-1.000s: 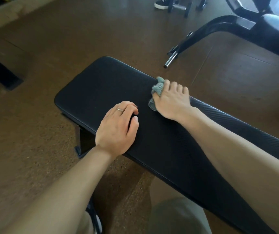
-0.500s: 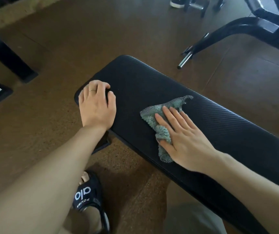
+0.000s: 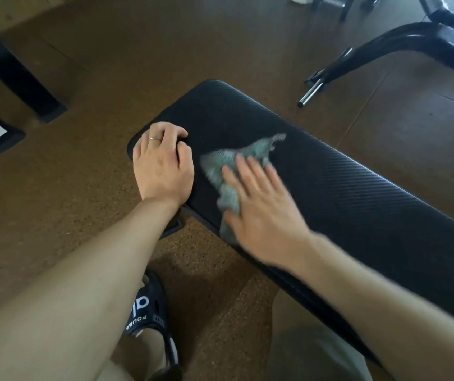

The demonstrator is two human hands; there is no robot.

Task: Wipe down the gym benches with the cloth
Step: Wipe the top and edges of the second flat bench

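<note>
Sandal (image 3: 148, 312) lettering "FOUSA", partly legible, beside black bench (image 3: 357, 188).

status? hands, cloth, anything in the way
Right hand flat on cloth, pressing it to bench, blurred mid-wipe. Left hand rests on bench's end corner, fingers curled. Left hand sits close beside cloth; rest of pad bare.

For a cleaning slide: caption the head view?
Right hand presses grey cloth flat on black gym bench; left hand rests on its end.
</note>
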